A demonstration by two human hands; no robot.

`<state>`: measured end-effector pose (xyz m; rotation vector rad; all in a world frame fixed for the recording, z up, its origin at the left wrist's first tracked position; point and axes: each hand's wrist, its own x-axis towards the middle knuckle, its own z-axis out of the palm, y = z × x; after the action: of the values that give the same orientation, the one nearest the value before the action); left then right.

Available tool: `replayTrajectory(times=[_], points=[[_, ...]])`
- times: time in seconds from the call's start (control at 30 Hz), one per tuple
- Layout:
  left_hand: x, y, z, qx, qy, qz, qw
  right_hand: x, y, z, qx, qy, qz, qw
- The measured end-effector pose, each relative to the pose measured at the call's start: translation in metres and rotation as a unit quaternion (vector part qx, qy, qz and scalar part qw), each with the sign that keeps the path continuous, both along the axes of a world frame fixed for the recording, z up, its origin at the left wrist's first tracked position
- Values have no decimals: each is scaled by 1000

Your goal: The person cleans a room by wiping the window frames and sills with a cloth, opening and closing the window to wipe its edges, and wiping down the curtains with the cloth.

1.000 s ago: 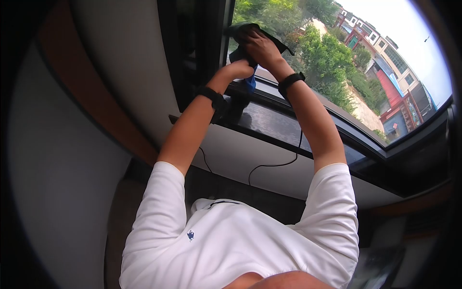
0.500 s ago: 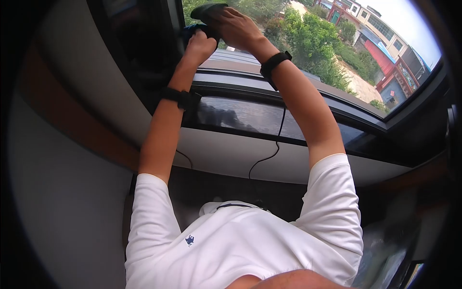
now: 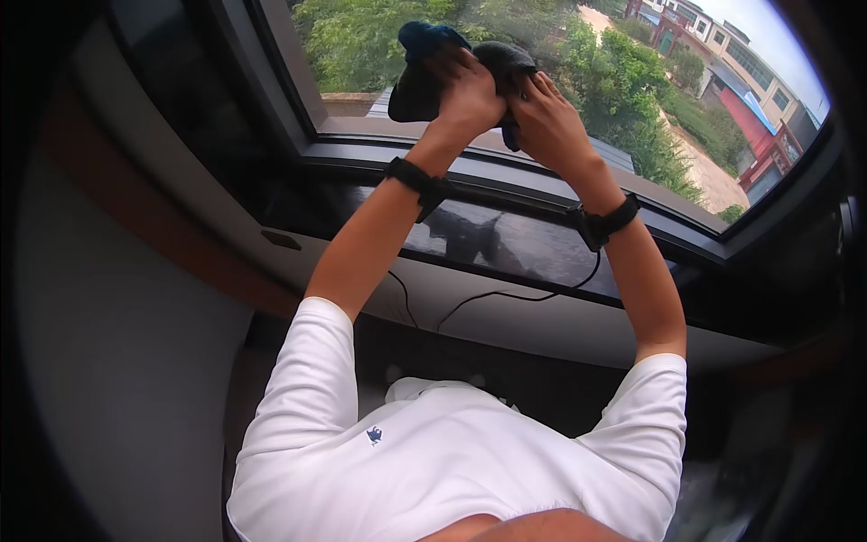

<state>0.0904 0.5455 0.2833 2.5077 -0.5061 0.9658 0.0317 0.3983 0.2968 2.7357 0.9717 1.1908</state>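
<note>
Two hands (image 3: pixel 473 101) (image 3: pixel 553 126), close together, hold a dark cloth (image 3: pixel 417 90) against the window (image 3: pixel 610 104) above a glossy black sill (image 3: pixel 551 259).

head view | worn on head | faces forward, down | shirt (image 3: pixel 452 461) close, left hand (image 3: pixel 472 99) and right hand (image 3: pixel 554 125) farther, window (image 3: pixel 596 86) beyond

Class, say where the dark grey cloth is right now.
In the head view, the dark grey cloth is near the top centre, under the left hand, with the right hand at its right side, in front of the window.
</note>
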Motion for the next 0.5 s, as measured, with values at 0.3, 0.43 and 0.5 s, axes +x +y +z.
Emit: replayTrajectory(times=[0.3,0.43,0.5], points=[[-56,-162,28,-112,-3,-309,945,-57,-168,47,177,106,-11,979],[-39,-170,20,-69,-94,-339,934,-63,-190,37,249,53,-88,963],[-28,-162,20,-70,-123,-340,930,-71,-185,45,248,73,-115,959]])
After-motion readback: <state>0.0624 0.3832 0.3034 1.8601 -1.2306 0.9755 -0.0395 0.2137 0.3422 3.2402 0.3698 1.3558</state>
